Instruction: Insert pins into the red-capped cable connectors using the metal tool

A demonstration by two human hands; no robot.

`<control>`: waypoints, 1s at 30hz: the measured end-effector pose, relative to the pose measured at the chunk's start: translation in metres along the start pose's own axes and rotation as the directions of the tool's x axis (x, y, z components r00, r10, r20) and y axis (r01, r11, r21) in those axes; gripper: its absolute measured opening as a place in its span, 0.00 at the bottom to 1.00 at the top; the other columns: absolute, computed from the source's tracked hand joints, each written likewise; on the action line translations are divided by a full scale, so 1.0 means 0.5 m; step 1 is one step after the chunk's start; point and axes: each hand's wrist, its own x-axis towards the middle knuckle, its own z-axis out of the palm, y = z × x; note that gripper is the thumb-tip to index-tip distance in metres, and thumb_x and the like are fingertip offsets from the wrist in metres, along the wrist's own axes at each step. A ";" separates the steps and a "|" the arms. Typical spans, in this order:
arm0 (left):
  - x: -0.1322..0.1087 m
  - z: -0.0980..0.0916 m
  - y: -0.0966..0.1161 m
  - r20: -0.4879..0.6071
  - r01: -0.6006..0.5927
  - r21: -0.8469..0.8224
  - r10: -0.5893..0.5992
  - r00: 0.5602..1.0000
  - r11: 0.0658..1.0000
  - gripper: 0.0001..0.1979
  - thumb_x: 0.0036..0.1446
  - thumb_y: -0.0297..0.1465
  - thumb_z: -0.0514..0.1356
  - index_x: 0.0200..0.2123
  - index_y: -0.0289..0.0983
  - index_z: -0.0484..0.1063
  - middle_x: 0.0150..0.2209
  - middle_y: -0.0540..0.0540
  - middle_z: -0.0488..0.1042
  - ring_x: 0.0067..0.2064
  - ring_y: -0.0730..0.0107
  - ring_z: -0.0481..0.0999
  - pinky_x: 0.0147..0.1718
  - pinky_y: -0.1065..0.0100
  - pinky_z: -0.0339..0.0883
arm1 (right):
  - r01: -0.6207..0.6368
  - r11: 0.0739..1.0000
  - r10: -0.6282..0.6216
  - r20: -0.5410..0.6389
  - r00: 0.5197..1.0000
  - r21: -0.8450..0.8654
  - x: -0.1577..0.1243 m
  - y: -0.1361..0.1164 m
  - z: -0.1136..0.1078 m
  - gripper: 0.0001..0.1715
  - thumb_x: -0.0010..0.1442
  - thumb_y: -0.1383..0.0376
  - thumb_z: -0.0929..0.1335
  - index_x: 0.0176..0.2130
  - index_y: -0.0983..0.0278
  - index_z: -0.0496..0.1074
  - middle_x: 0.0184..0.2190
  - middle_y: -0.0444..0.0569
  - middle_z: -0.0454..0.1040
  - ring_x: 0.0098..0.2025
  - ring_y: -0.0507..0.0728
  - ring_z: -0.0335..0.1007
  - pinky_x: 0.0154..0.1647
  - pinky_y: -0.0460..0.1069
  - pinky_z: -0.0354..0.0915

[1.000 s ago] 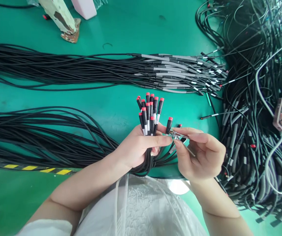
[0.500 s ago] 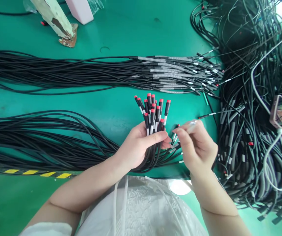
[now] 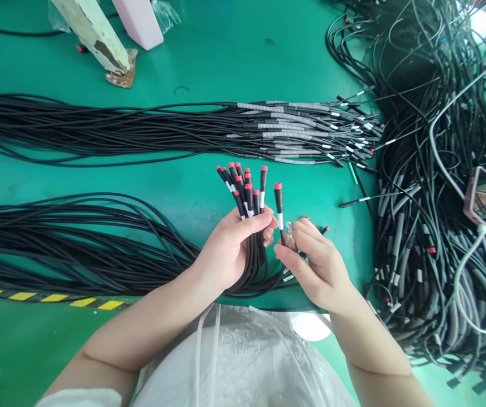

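My left hand [image 3: 229,249] is closed around a bunch of black cables [image 3: 254,263]. Their connector ends, with red caps and white labels, stand up above the thumb in a fan. Just to the right, my right hand [image 3: 314,254] pinches a single cable [image 3: 278,206] below its white label, its red-capped end pointing up. A small shiny metal or clear piece [image 3: 289,228] shows at the right fingers; its kind is unclear. More red-tipped cable ends [image 3: 325,230] lie partly hidden behind the right hand.
A long bundle of black cables with grey ribbed sleeves [image 3: 293,133] lies across the green table [image 3: 234,68]. Loose cables [image 3: 141,249] run left of my hands. At right is a large cable heap [image 3: 412,254] with a pink-framed device [image 3: 485,200]. A worn post [image 3: 102,39] stands upper left.
My right hand has moved left and down and now pinches one red-capped cable upright. The bunch in my left hand has shifted slightly left.
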 end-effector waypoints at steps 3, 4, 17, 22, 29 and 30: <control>-0.001 0.001 0.001 0.048 -0.010 0.032 0.009 0.999 0.999 0.06 0.50 0.28 0.72 0.30 0.33 0.79 0.29 0.49 0.79 0.25 0.82 0.68 0.26 0.77 0.63 | 0.010 1.000 -0.010 0.020 1.000 0.013 0.002 -0.002 0.002 0.16 0.69 0.71 0.63 0.29 0.62 0.57 0.25 0.41 0.57 0.29 0.52 0.53 0.33 0.51 0.55; -0.002 0.002 0.001 0.052 -0.010 0.045 0.008 0.999 0.999 0.06 0.50 0.28 0.72 0.30 0.33 0.79 0.29 0.49 0.79 0.25 0.82 0.68 0.26 0.77 0.62 | 0.014 1.000 -0.014 0.027 1.000 0.021 0.002 -0.002 0.002 0.15 0.69 0.70 0.63 0.29 0.62 0.58 0.25 0.41 0.59 0.30 0.52 0.54 0.33 0.50 0.55; -0.004 0.009 0.002 0.019 0.059 0.116 -0.062 0.998 0.991 0.08 0.45 0.29 0.75 0.29 0.35 0.81 0.23 0.48 0.79 0.23 0.78 0.70 0.22 0.74 0.59 | 0.138 0.963 0.014 -0.552 0.834 0.233 -0.010 0.015 0.020 0.27 0.64 0.72 0.71 0.59 0.58 0.66 0.50 0.52 0.77 0.44 0.57 0.79 0.42 0.54 0.79; -0.002 0.006 0.001 0.050 0.063 0.143 -0.071 0.996 0.988 0.08 0.48 0.30 0.73 0.26 0.34 0.79 0.22 0.49 0.77 0.22 0.78 0.69 0.23 0.74 0.58 | 0.253 0.953 -0.126 -0.544 0.830 0.166 -0.008 0.018 0.028 0.27 0.60 0.78 0.71 0.55 0.60 0.67 0.46 0.51 0.79 0.49 0.58 0.79 0.47 0.56 0.79; -0.002 0.004 -0.002 0.096 0.058 0.143 -0.072 0.993 0.988 0.07 0.50 0.30 0.72 0.26 0.35 0.79 0.23 0.50 0.77 0.23 0.78 0.69 0.24 0.73 0.58 | 0.257 0.954 -0.145 -0.509 0.849 0.157 -0.008 0.023 0.031 0.30 0.58 0.79 0.71 0.56 0.61 0.66 0.48 0.52 0.79 0.50 0.58 0.78 0.47 0.55 0.78; -0.002 0.004 -0.003 0.095 0.058 0.140 -0.072 0.993 0.988 0.07 0.50 0.30 0.73 0.26 0.35 0.79 0.23 0.50 0.77 0.24 0.78 0.69 0.24 0.73 0.58 | 0.261 0.953 -0.148 -0.509 0.848 0.157 -0.008 0.023 0.032 0.30 0.58 0.80 0.71 0.56 0.62 0.66 0.48 0.52 0.79 0.50 0.58 0.78 0.47 0.54 0.78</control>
